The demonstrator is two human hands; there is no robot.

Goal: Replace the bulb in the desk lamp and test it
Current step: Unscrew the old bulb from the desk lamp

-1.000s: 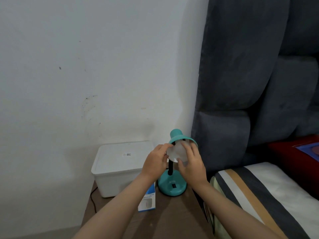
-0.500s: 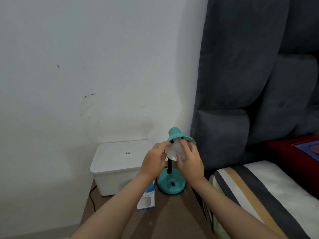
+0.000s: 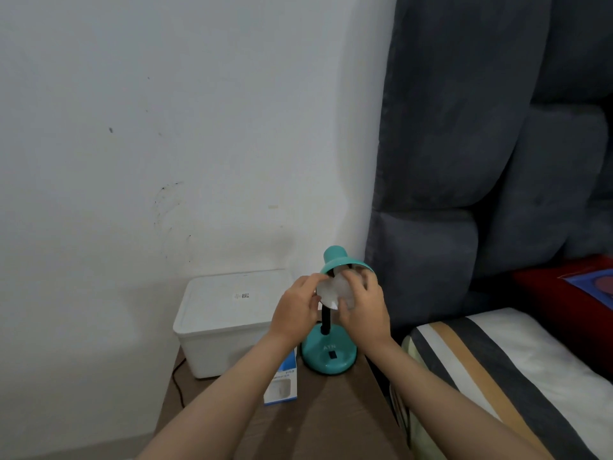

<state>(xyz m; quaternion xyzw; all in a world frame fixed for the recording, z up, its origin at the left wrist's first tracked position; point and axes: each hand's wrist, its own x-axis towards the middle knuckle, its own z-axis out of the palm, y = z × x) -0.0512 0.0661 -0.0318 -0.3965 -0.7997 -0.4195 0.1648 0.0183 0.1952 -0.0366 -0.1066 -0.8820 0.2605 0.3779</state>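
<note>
Both hands are up at the lamp's head. The right hand (image 3: pixel 363 308) has its fingers curled around the white bulb (image 3: pixel 331 292), gripping it from the right side. The left hand (image 3: pixel 297 308) is half closed, with its fingertips touching the bulb's left side and the edge of the teal shade (image 3: pixel 345 262). The bulb sits at the mouth of the shade, sticking out toward the person. Below, the lamp's round teal base (image 3: pixel 328 355) stands on the brown desk (image 3: pixel 331 413), close to the desk's right edge. A blue and white bulb box (image 3: pixel 282 381) stands just left of the base. A white tub with a lid (image 3: pixel 225 318) sits behind it, near the wall. The bed (image 3: pixel 497 376) is right beside the desk, so there is little room on that side. The front of the desk is bare.
</note>
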